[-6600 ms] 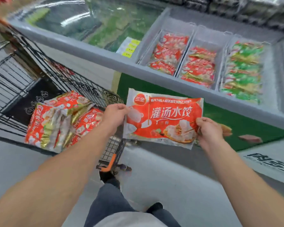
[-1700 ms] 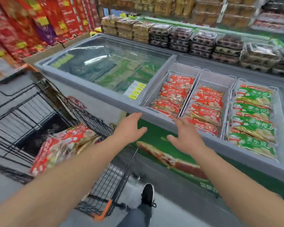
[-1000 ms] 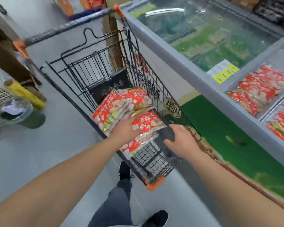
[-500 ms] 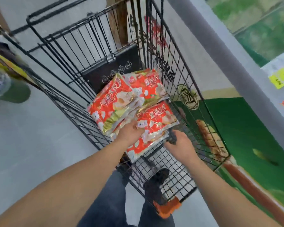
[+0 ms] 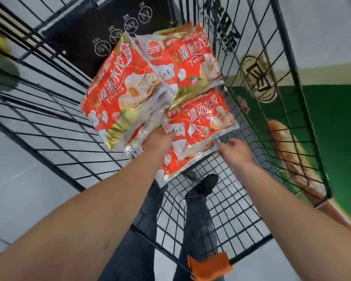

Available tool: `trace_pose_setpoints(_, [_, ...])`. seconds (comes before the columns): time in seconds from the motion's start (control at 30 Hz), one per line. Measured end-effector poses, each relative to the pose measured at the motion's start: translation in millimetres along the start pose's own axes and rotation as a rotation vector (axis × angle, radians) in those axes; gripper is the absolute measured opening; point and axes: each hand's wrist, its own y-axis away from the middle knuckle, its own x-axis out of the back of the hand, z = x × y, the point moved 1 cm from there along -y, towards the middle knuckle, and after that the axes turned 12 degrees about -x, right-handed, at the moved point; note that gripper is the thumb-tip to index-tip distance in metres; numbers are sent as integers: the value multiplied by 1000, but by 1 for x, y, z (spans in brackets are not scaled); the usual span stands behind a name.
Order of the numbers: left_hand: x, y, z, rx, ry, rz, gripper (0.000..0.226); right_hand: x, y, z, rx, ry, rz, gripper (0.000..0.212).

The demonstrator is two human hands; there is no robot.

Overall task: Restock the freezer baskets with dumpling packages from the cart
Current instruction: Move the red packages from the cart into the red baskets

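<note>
Dumpling packages (image 5: pixel 150 94), red and gold, lie heaped in the black wire cart (image 5: pixel 211 199). Left hand (image 5: pixel 158 140) grips the near-left edge of the nearest package (image 5: pixel 199 126), fingers tucked under it. Right hand (image 5: pixel 234 151) touches that package's right corner with loosely spread fingers, holding nothing.
</note>
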Motion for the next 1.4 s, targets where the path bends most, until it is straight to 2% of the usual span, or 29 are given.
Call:
trace_pose_setpoints(0.07, [-5,-9,-4,-24,-46,40,6,-10,-22,-4,-85,-158,-45,69])
trace_pose_setpoints(0.2, [-21,-29,-22,9,-35,32,19,-30,-54,-18,-190,-542,-198,39])
trace_pose_setpoints(0.3, [-35,-55,-47,48,46,47,30,-36,-66,-25,-212,-637,-182,19])
trace_pose_setpoints(0.37, [-42,-68,-60,59,69,39,31,-40,-71,-20,-213,-687,-161,18])
trace_pose_setpoints(0.47, [-36,-51,-42,42,35,32,32,-47,-66,-2,-221,-754,-183,21])
trace_pose_setpoints(0.57, [-29,-41,-34,-48,-86,74,29,-51,-48,24,-308,-745,-253,8])
trace_pose_setpoints(0.63, [-26,-37,-33,-128,-176,79,26,-49,-38,43,-361,-709,-280,15])
trace_pose_setpoints(0.7, [-25,-34,-33,-200,-276,53,24,-40,-38,56,-339,-597,-96,39])
trace_pose_setpoints(0.77, [-25,-36,-35,-229,-348,27,24,-21,-47,57,-220,-384,190,64])
trace_pose_setpoints(0.83, [-24,-40,-35,-216,-384,6,24,-1,-57,41,-86,-168,281,66])
trace_pose_setpoints(0.9, [-24,-44,-34,-217,-413,-13,24,9,-71,20,21,-62,208,54])
trace_pose_setpoints(1.0, [-25,-49,-33,-230,-419,-7,23,9,-89,-7,93,-36,135,31])
trace_pose_setpoints(1.1, [-26,-50,-33,-241,-419,8,19,3,-108,-25,16,-87,189,27])
trace_pose_setpoints(1.17, [-26,-51,-34,-244,-449,6,18,0,-112,-25,-44,-109,156,25])
trace_pose_setpoints(1.23, [-26,-53,-36,-235,-464,1,19,-2,-109,-15,-123,-240,10,19])
trace_pose_setpoints(1.3, [-25,-54,-38,-224,-473,-14,21,-2,-100,-2,-186,-388,-155,23])
trace_pose_setpoints(1.4, [-24,-53,-38,-222,-516,-73,19,2,-90,25,-230,-535,-248,25])
